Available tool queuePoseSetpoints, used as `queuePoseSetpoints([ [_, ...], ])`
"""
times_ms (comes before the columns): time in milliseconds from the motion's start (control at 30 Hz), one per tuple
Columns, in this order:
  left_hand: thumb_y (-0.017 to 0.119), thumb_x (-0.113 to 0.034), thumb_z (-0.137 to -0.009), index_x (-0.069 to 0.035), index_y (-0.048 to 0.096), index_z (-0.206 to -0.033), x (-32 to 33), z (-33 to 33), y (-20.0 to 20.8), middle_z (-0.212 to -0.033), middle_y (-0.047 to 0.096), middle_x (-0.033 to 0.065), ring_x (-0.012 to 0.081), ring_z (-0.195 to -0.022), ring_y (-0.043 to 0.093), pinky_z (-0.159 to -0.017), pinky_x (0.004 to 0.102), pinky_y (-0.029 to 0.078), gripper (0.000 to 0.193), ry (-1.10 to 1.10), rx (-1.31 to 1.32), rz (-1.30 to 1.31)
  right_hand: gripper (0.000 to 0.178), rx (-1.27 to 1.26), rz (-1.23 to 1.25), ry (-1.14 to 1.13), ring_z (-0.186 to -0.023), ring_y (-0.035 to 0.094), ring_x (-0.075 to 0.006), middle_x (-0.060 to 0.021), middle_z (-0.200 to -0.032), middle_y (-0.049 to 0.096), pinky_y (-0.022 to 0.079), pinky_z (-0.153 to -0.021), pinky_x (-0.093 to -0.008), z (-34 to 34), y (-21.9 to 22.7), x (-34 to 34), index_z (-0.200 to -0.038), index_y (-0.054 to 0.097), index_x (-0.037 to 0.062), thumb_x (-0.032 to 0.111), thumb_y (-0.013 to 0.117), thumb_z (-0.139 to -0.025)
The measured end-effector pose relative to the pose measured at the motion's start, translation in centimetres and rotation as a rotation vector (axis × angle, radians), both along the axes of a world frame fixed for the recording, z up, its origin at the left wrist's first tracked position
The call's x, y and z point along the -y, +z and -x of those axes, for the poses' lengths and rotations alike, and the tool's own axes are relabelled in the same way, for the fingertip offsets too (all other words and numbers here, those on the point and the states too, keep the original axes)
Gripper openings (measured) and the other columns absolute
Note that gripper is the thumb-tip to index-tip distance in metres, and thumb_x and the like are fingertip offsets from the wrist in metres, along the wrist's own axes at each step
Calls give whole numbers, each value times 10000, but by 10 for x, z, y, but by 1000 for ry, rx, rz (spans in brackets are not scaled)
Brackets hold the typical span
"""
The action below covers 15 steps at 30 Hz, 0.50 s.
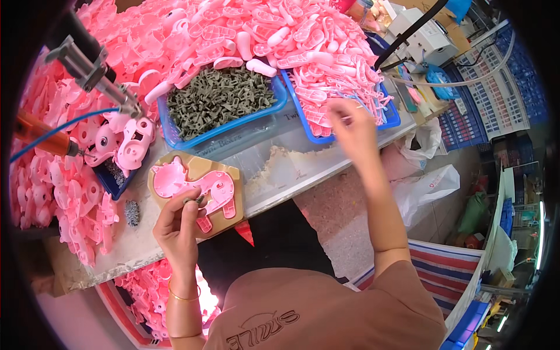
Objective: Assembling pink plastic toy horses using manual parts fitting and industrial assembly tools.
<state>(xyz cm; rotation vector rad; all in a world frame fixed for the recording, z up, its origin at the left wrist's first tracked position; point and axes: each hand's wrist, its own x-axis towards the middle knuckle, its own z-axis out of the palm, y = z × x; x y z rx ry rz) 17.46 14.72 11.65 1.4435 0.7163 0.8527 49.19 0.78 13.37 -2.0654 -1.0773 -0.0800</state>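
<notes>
My left hand [178, 227] is closed, pinching a small dark grey-green plastic part [195, 199] between thumb and fingers. Just beyond it, a pink plastic toy-animal shell half [217, 188] lies open side up in a tan jig block [233, 220] on the table. Over the right-hand blue bin [322, 140], which is heaped with pink plastic toy pieces [318, 79], my right hand [354, 131] reaches in with bent fingers. Motion blurs those fingers, so whether they grip a piece cannot be made out. Beside that bin stands another blue bin [282, 93] full of grey-green plastic parts [224, 99].
An orange-bodied screwdriver [49, 135] and a metal tool [93, 70] hang at the left. Below them, a dark blue tray [119, 189] holds small screws, with a grey screw cluster [133, 213] nearby. Pink shells [70, 198] pile up left and behind. White plastic bags [429, 189] hang at right.
</notes>
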Motion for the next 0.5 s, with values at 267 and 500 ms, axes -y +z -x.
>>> queuePoseSetpoints([
  [267,580,-66,-964,35,630,-1111,10,-7,0,-1055,689,120,158,-906,679,-761,271,568,185,-88,-2,7,185,244,103,-163,-716,647,-218,-104,-835,651,510,-672,-319,-73,-30,35,-945,679,10,153,701,-830],
  [500,555,-100,-984,13,590,-1138,9,-5,1,-1027,689,123,162,-858,689,-732,258,565,194,-73,-12,28,202,6,-24,-274,-666,645,-119,-96,-799,695,492,-603,-268,-90,-1,34,-954,648,14,215,629,-938],
])
